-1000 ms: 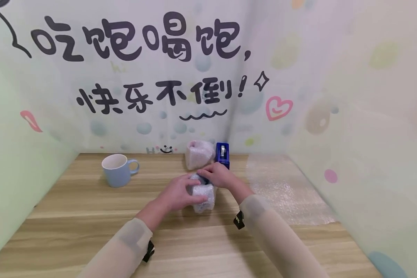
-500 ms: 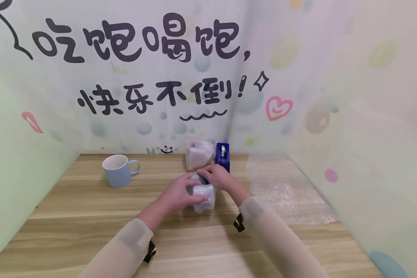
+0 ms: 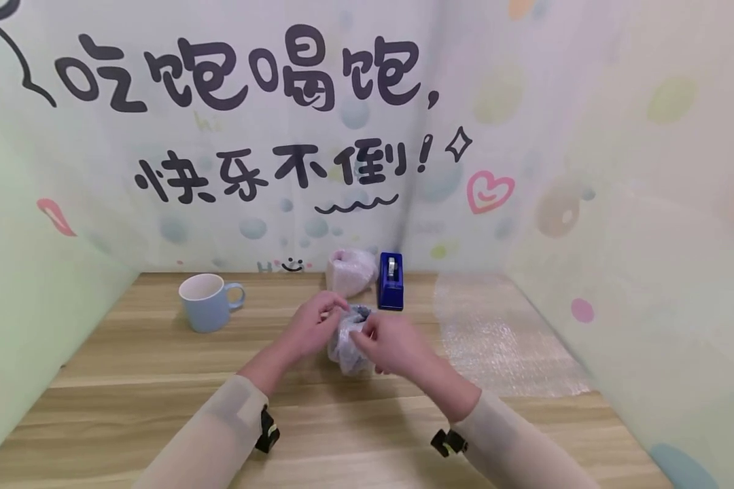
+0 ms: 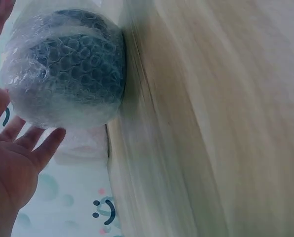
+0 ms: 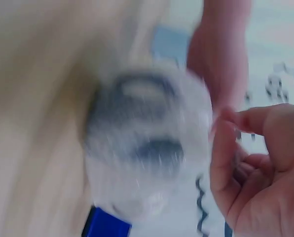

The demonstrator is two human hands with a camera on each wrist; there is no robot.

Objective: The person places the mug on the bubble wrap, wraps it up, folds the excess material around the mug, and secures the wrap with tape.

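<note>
A dark mug (image 4: 80, 69) wrapped in bubble wrap (image 3: 344, 350) stands on the table between the two hands. In the right wrist view its handle shows as a dark loop under the wrap, blurred. My left hand (image 3: 312, 326) is at its left side; in the left wrist view the fairly straight fingertips touch the wrap near the top. My right hand (image 3: 397, 343) is at the near right of the mug's top. In the right wrist view thumb and forefinger meet in a pinch at the upper edge of the wrap, other fingers curled.
A light blue mug (image 3: 206, 311) stands at the left. Behind the wrapped mug are another bubble-wrapped item (image 3: 351, 273) and a blue tape dispenser (image 3: 391, 288). A flat sheet of bubble wrap (image 3: 495, 339) lies at the right, beside the wall.
My right hand has moved from the far side of the wrapped mug toward me, over its near right. My left hand has shifted up and away, its fingers off the near side. The mug looks turned.
</note>
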